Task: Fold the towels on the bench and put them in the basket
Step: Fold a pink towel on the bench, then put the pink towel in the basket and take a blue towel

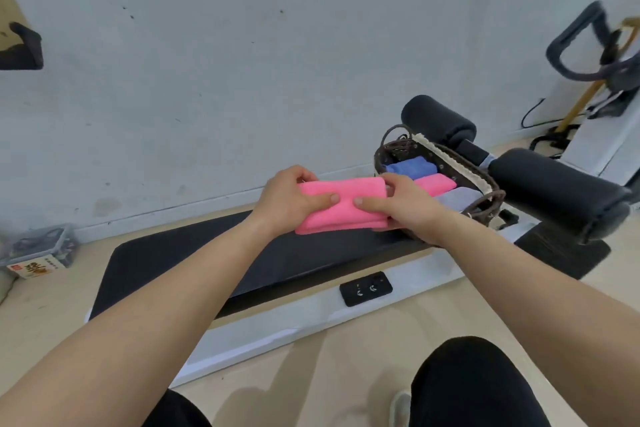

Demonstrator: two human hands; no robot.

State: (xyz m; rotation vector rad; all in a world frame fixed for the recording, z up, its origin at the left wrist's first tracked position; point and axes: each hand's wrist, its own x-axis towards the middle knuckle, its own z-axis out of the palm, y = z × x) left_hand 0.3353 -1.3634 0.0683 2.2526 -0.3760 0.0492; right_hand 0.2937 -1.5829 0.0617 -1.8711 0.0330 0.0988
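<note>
A folded pink towel (341, 206) is held above the black bench pad (194, 260), just left of the dark wicker basket (485, 184). My left hand (291, 201) grips its left end, thumb on top. My right hand (401, 208) grips its right end, thumb on top too. Inside the basket lie a folded blue towel (412, 166), a folded pink towel (434, 183) and a folded grey towel (457, 199), side by side. The basket stands on the right end of the bench.
Two black foam rollers (554, 184) stick out right of the basket. A black control panel (366, 289) sits on the bench's white frame (277, 333). A clear box (38, 250) stands on the floor at left. My knees are at the bottom edge.
</note>
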